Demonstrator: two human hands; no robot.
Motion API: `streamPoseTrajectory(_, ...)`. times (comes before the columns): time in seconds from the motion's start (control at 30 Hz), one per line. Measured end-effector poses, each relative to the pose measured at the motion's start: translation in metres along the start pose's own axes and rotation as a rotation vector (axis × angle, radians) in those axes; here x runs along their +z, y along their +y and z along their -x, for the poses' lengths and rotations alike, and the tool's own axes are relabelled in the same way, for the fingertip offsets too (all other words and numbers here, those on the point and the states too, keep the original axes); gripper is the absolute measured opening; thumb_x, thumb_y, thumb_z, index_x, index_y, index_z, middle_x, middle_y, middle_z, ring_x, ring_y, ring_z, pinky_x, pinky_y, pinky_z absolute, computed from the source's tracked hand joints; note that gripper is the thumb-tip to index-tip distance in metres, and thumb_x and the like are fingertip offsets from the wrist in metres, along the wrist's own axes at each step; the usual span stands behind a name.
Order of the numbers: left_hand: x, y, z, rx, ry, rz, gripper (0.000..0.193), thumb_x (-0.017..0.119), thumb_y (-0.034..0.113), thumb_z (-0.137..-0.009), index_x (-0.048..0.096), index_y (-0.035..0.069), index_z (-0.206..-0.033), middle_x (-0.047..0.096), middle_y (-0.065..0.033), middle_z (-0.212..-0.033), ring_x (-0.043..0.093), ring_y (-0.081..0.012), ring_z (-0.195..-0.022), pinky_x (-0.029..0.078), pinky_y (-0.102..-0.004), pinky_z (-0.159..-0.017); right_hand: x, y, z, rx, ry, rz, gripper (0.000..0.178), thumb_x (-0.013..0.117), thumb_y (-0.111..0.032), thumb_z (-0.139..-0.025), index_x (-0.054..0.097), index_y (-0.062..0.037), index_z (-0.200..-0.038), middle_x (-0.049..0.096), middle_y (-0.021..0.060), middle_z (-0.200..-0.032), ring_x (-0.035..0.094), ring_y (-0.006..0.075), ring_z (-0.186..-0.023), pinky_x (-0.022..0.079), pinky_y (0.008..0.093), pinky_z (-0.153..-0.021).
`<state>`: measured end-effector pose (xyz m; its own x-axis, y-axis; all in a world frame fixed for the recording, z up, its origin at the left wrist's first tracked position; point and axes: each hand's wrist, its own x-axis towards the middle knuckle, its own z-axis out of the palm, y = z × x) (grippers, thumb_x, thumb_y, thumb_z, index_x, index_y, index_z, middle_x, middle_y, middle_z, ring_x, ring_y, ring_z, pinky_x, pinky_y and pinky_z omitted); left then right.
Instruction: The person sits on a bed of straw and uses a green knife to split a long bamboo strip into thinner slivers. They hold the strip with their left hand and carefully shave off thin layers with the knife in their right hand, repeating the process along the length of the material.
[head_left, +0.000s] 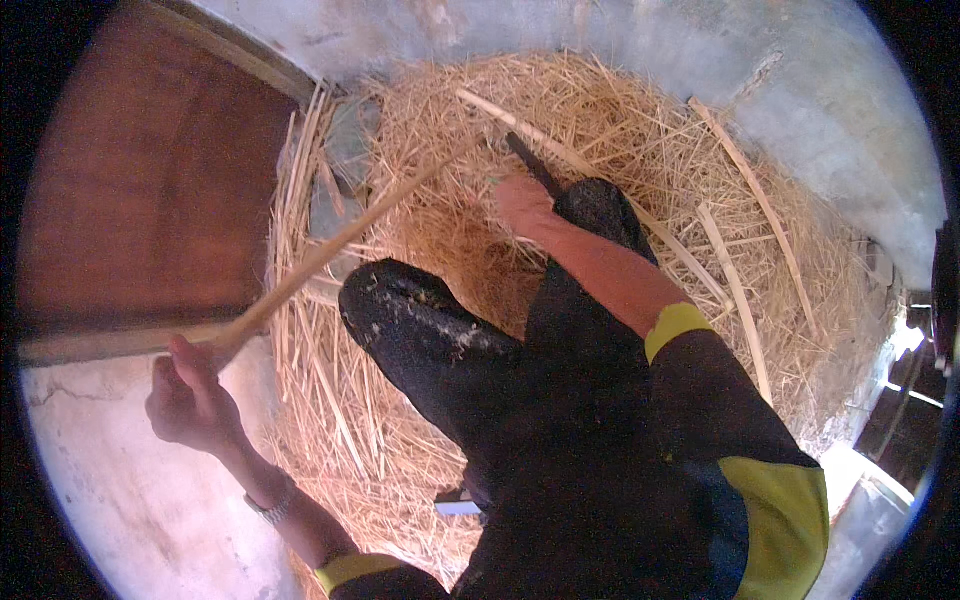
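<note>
My left hand, out at the left, has its fingers closed round the near end of a long, thin wooden strip. The strip slants up and right over my left knee's far side, its far end close to my right hand. That hand is closed in front of my right knee. A dark, narrow blade-like tool sticks out beside it; its grip is hidden by the hand and knee. Whether tool and strip touch, I cannot tell.
Loose straw-like shavings cover the floor. Pale split strips lie on them at the right, and more are heaped at the left beside a reddish-brown panel. Grey walls close in behind.
</note>
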<state>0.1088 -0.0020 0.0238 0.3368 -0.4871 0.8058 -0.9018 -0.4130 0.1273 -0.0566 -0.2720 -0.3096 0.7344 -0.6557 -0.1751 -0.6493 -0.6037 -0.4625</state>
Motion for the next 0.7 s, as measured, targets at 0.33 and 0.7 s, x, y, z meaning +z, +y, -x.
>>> streamPoseTrajectory(0.33,0.002,0.024,-0.004,-0.227,0.008,0.015,0.046,0.053,0.036,-0.089,0.057,0.0,-0.06,0.054,-0.0035,-0.051,0.043,-0.0068,-0.043,0.031,-0.0221,-0.038,-0.1,-0.15,0.092,-0.183,0.142,-0.625,0.029,0.042,-0.026,-0.092,0.04,0.001,-0.103,0.055,0.0234,-0.064,0.058,0.0394,-0.059,0.044,0.0468,-0.052)
streamPoseTrajectory(0.7,-0.014,0.085,0.011,-0.389,0.033,-0.089,0.049,0.053,0.041,-0.088,0.057,0.0,-0.061,0.053,-0.0035,-0.051,0.043,-0.0072,-0.045,0.031,-0.0225,-0.041,-0.101,-0.122,0.104,-0.244,0.214,-0.412,0.022,0.042,-0.024,-0.091,0.047,-0.0048,-0.101,0.056,0.0235,-0.063,0.057,0.0413,-0.06,0.045,0.0499,-0.055)
